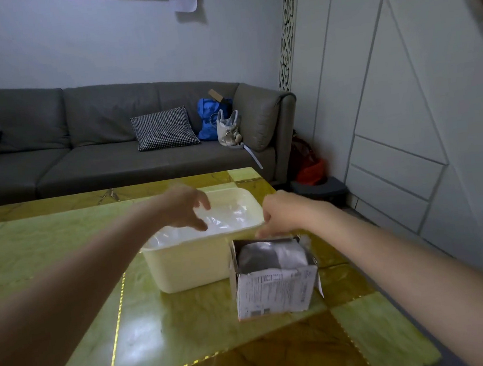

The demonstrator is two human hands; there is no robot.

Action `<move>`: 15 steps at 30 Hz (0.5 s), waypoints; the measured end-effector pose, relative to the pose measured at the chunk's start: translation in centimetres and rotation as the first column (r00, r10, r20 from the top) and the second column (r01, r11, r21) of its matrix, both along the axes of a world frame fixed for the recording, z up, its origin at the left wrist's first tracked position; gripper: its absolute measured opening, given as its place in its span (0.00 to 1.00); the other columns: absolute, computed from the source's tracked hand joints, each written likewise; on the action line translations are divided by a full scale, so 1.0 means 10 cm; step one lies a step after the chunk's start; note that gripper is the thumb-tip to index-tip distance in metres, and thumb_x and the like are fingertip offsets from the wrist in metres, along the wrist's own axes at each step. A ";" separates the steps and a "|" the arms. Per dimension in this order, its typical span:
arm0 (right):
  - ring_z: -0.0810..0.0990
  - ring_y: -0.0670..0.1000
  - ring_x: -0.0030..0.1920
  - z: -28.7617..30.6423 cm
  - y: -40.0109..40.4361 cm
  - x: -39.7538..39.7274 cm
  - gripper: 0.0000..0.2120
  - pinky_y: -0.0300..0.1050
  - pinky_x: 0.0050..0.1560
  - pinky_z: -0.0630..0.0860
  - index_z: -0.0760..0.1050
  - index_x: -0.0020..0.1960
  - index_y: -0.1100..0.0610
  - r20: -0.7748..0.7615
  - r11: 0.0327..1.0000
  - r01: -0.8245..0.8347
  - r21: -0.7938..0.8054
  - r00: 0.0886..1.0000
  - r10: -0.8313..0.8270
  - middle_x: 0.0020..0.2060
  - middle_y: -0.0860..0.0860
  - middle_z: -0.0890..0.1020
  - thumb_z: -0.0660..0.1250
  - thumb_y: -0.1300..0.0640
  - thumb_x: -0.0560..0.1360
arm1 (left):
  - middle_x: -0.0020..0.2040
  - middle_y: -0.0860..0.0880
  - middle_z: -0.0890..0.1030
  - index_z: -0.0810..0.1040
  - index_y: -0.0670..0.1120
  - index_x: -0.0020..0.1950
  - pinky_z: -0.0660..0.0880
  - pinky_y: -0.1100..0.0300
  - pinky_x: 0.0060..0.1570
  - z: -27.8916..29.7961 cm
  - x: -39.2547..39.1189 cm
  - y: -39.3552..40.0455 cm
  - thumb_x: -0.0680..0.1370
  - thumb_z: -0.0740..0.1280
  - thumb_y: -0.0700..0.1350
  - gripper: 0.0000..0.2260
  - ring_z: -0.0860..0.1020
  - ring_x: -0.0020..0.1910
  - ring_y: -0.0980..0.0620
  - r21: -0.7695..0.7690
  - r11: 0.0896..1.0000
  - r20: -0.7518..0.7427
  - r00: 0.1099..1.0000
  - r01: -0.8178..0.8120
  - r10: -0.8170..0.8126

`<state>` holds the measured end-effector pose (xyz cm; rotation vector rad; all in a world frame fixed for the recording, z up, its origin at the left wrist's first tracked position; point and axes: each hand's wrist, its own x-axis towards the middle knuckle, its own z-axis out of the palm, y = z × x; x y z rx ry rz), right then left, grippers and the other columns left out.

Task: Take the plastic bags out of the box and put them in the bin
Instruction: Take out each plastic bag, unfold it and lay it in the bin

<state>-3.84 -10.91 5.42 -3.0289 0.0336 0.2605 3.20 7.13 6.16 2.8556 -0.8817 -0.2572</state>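
Plastic bags (223,219): clear, crumpled film lying inside the bin, filling its bottom; more grey-white plastic (272,254) sits in the box, at 4 o'clock from the bin
Bin (195,263): cream rectangular tub, upright on the table, mouth open upward; its right front corner stands just beside the box, contact cannot be told
Box (276,291): small cardboard carton, top flaps torn open, printed label on the near face; upright at the bin's 4 o'clock
Left hand (184,207): over the bin's far left side, at 11 o'clock from the box; fingers spread and loosely bent, pointing down toward the film; nothing gripped; whether the fingertips touch the plastic cannot be told
Right hand (282,212): at the bin's right rim, 12 o'clock from the box; fingers curled under and hidden behind the knuckles; fingertips meet the box's far top edge; whether they pinch anything cannot be told
Table (160,327): glossy yellow-green stone pattern with thin gold lines; bears bin and box
Sofa (94,145): grey, at 12 o'clock beyond the table; checked cushion (163,128), blue bag (207,120) and pale bag (228,128) on its right end
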 end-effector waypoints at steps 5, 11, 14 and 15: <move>0.76 0.51 0.39 -0.34 0.02 -0.15 0.04 0.41 0.37 0.72 0.75 0.45 0.59 0.014 0.999 0.016 -0.028 1.000 -0.016 0.37 0.51 0.74 0.67 0.57 0.76 | 0.61 0.48 0.77 0.73 0.47 0.64 0.71 0.61 0.56 -0.15 -0.35 -0.30 0.78 0.64 0.43 0.15 0.76 0.56 0.51 -0.082 0.992 0.015 0.996 0.092 -0.091; 0.76 0.51 0.42 -0.26 -0.05 -0.18 0.09 0.41 0.37 0.70 0.73 0.37 0.55 0.161 0.980 0.023 0.196 0.985 -0.056 0.39 0.50 0.76 0.73 0.59 0.71 | 0.53 0.44 0.80 0.77 0.42 0.62 0.70 0.69 0.41 -0.31 -0.53 -0.52 0.80 0.59 0.43 0.13 0.77 0.47 0.51 -0.123 0.992 -0.094 0.995 0.035 -0.047; 0.73 0.49 0.38 -0.18 -0.13 -0.19 0.14 0.41 0.37 0.69 0.70 0.32 0.54 0.190 0.951 -0.011 0.310 0.981 -0.050 0.34 0.47 0.74 0.75 0.60 0.68 | 0.50 0.44 0.83 0.81 0.41 0.55 0.71 0.69 0.37 -0.35 -0.54 -0.55 0.78 0.63 0.42 0.10 0.78 0.40 0.52 -0.165 0.986 -0.100 0.995 -0.031 0.015; 0.73 0.48 0.37 -0.17 -0.14 -0.20 0.15 0.41 0.36 0.69 0.69 0.32 0.54 0.201 0.945 -0.020 0.326 0.978 -0.048 0.33 0.47 0.73 0.75 0.60 0.67 | 0.49 0.44 0.83 0.82 0.42 0.53 0.74 0.66 0.39 -0.35 -0.53 -0.55 0.77 0.64 0.42 0.10 0.79 0.41 0.51 -0.181 0.982 -0.080 0.996 -0.047 0.033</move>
